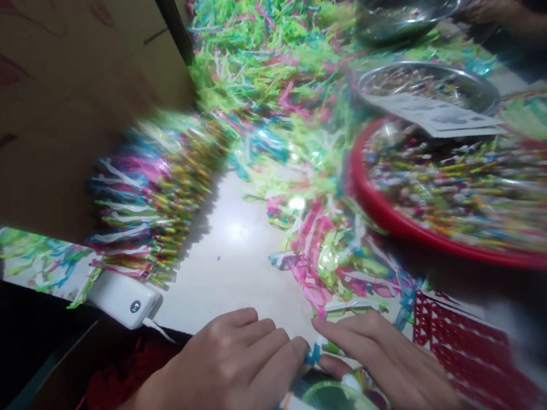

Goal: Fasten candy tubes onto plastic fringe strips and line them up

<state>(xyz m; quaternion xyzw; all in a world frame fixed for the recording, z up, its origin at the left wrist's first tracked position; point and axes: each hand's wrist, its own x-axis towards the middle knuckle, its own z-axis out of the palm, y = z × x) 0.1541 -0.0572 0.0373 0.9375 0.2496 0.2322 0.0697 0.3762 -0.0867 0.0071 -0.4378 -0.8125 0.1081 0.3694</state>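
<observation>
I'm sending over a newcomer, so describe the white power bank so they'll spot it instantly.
Start at the big brown carton filling the upper left. Below its bottom right, at the near edge of the pale table, lies the white power bank. Unlike the colourful bundle beside it, it's a smooth white block with a small dark display and a white cable.

A bright glare [237, 227] lies on the pale tabletop [215, 285]

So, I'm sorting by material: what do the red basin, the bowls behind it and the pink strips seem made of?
Red basin: probably smooth plastic, evenly coloured. Bowls: likely polished steel, silvery, reflective. Pink strips: perhaps thin glossy film, translucent; blur leaves it open.
</observation>
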